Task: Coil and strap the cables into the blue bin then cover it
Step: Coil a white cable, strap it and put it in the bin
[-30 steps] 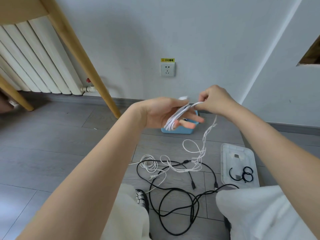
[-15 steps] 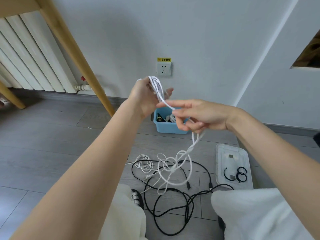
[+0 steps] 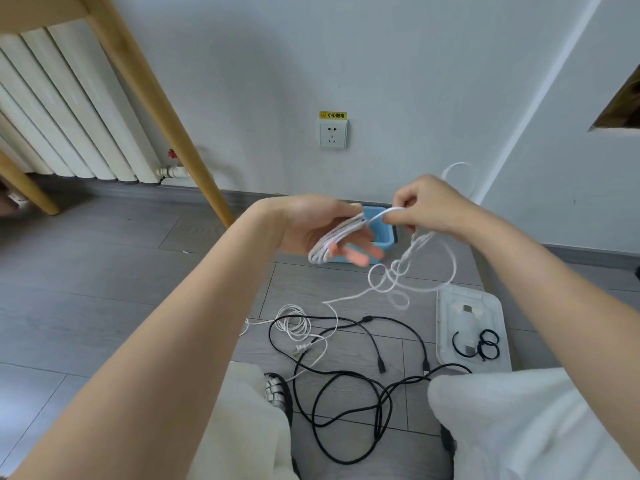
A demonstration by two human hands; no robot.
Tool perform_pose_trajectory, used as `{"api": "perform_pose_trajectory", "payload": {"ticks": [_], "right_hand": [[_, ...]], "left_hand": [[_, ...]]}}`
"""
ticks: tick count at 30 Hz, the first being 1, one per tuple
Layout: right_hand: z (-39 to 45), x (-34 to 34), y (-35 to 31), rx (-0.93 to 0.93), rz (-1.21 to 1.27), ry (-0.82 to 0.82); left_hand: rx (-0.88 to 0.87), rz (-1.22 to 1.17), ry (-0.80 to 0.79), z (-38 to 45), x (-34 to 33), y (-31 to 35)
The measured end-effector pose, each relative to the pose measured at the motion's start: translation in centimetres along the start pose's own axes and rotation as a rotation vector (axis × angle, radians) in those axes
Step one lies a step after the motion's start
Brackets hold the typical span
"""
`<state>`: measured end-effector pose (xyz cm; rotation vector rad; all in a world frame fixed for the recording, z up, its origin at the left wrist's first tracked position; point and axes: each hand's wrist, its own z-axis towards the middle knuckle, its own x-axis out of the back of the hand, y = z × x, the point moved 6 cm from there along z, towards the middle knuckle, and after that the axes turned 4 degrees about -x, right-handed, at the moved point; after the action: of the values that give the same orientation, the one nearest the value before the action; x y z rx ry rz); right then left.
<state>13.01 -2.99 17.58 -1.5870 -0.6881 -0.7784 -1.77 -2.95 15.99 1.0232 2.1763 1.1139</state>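
White cable (image 3: 341,237) loops wrap the half-open left hand (image 3: 313,225); right hand (image 3: 427,202) grip pinches its strand.

Grey plank floor (image 3: 104,306) meets pale walls (image 3: 398,64). A white radiator (image 3: 69,126) stands far left behind slanted wooden furniture legs (image 3: 156,109). A wall socket (image 3: 332,134) sits centre; far right, perhaps a recess (image 3: 623,105).

A: Any writing here?
B: Only a small yellow sticker (image 3: 332,115) on the wall, just above the white wall socket (image 3: 332,134). It carries a warning symbol and the black characters 小心触电.
A: Anything else?
B: Nothing legible.
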Motion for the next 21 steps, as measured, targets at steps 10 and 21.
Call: {"api": "perform_pose_trajectory", "payload": {"ticks": [10, 21], "right_hand": [[-2.1, -1.7, -4.2, 0.067, 0.55, -0.437], [-4.1, -6.1, -3.3, 0.067, 0.28, -0.684]], "left_hand": [[-0.192, -0.175, 0.473, 2.8, 3.7, 0.5], [-0.556, -0.674, 0.389, 2.4, 3.4, 3.4]]}}
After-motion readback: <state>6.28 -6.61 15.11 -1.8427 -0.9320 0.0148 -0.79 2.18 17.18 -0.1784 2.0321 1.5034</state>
